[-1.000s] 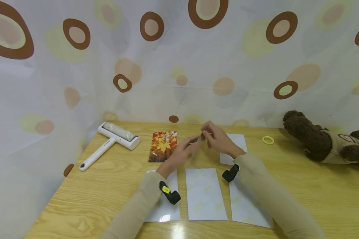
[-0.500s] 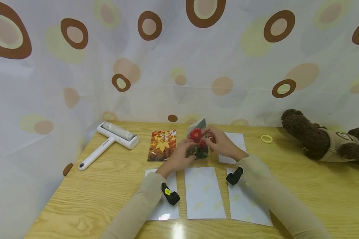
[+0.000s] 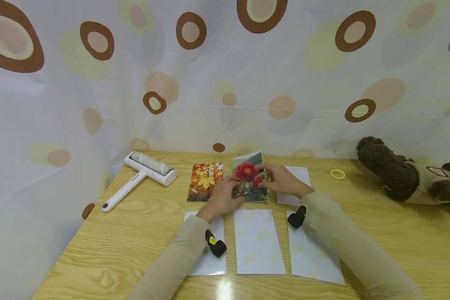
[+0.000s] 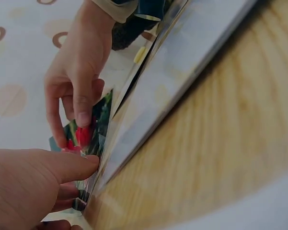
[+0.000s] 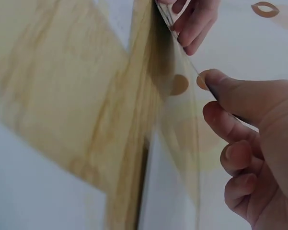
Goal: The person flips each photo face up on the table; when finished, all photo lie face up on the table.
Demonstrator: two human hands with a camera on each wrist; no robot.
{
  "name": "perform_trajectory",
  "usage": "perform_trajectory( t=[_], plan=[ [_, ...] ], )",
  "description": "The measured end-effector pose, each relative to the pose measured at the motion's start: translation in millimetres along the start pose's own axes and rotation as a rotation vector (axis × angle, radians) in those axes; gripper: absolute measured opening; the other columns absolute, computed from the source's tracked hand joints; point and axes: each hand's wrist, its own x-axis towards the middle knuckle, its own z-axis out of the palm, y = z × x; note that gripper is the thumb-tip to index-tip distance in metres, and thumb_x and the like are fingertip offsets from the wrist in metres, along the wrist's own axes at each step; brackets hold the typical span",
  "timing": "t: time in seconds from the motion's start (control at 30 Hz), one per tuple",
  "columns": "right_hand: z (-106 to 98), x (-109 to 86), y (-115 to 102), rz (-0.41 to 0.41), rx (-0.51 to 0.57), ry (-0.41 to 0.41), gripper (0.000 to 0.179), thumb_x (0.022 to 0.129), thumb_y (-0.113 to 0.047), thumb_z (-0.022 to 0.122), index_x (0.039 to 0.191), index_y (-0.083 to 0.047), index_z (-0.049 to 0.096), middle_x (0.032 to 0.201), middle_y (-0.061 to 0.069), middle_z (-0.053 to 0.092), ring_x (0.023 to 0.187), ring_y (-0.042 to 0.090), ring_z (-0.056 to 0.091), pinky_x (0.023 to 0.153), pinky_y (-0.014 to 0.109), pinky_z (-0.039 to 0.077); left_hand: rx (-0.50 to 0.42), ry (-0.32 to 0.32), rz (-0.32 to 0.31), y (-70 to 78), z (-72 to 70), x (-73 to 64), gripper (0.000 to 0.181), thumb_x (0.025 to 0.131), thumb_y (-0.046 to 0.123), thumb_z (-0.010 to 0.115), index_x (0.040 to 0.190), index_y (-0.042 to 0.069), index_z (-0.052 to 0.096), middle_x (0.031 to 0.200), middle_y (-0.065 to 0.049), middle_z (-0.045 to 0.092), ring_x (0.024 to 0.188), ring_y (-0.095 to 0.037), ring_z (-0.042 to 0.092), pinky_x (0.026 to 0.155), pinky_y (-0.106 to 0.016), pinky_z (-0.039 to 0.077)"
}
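A glossy photo card with red flowers [image 3: 247, 171] leans slightly up off the wooden table, its picture side towards me. My left hand [image 3: 223, 196] grips its left edge low down; the thumb lies at the near side in the left wrist view. At the right edge, my right hand [image 3: 285, 180] pinches the card between thumb and index finger [image 5: 223, 120], the other fingers loosely curled. Beside it on the left lies an autumn maple-leaf photo card [image 3: 206, 181], partly behind my left hand. A white-backed card [image 3: 294, 171] lies to the right, partly covered by my right hand.
Nearer me, several white-backed cards lie in a row, including the middle card [image 3: 259, 241]; my forearms pass over the outer ones. A white lint roller [image 3: 150, 168] lies left. To the right are a yellow ring [image 3: 337, 174] and a brown teddy bear [image 3: 401, 179]. A patterned curtain [image 3: 225, 75] hangs behind.
The card, seen edge-on between my hands a second ago, has turned to show its red flowers and come down towards the table. My right hand has moved right and lower.
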Motion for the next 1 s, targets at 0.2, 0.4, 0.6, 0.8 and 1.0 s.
perform_trajectory(
  t=[0.2, 0.4, 0.6, 0.8, 1.0],
  plan=[
    [4.8, 6.1, 4.8, 0.029, -0.093, -0.021, 0.048, 0.084, -0.020, 0.075, 0.126, -0.002, 0.061, 0.069, -0.002, 0.059, 0.056, 0.007, 0.052, 0.053, 0.025, 0.044, 0.039, -0.022, -0.014, -2.2, -2.0, -0.9, 0.045, 0.088, 0.025, 0.069, 0.123, -0.001, 0.062, 0.136, -0.015, 0.051, 0.120, -0.035, 0.044, 0.099, -0.047, 0.038],
    [6.5, 8.2, 4.8, 0.058, -0.201, -0.096, 0.043, 0.086, -0.027, 0.073, 0.122, -0.007, 0.064, 0.063, -0.005, 0.057, 0.052, 0.007, 0.049, 0.052, 0.024, 0.041, 0.050, -0.026, -0.021, -3.1, -1.8, -0.6, 0.044, 0.088, 0.026, 0.069, 0.123, -0.001, 0.062, 0.136, -0.015, 0.052, 0.118, -0.034, 0.044, 0.098, -0.046, 0.037],
    [2.2, 6.9, -1.7, 0.100, -0.268, -0.163, 0.039, 0.089, -0.030, 0.069, 0.122, -0.009, 0.065, 0.060, -0.003, 0.056, 0.048, 0.008, 0.047, 0.047, 0.023, 0.038, 0.023, -0.031, -0.046, 0.9, -0.4, 0.3, 0.045, 0.089, 0.027, 0.068, 0.124, -0.001, 0.062, 0.141, -0.016, 0.047, 0.122, -0.037, 0.041, 0.099, -0.049, 0.036],
    [2.8, 4.8, 0.6, 0.099, -0.318, -0.116, 0.034, 0.094, -0.026, 0.062, 0.125, -0.013, 0.061, 0.065, -0.004, 0.055, 0.052, 0.009, 0.048, 0.047, 0.024, 0.039, -0.035, -0.035, -0.030, 6.5, -4.7, -0.4, 0.047, 0.091, 0.026, 0.064, 0.128, -0.002, 0.057, 0.148, -0.018, 0.038, 0.133, -0.041, 0.035, 0.108, -0.058, 0.028],
    [-8.0, -8.7, 8.1, 0.141, -0.332, -0.090, 0.034, 0.093, -0.021, 0.061, 0.126, -0.012, 0.059, 0.069, -0.003, 0.054, 0.055, 0.010, 0.046, 0.048, 0.025, 0.036, -0.066, -0.126, 0.028, 16.7, -1.5, 3.3, 0.045, 0.092, 0.025, 0.063, 0.129, 0.001, 0.056, 0.148, -0.016, 0.038, 0.131, -0.040, 0.035, 0.104, -0.062, 0.028]
  ],
)
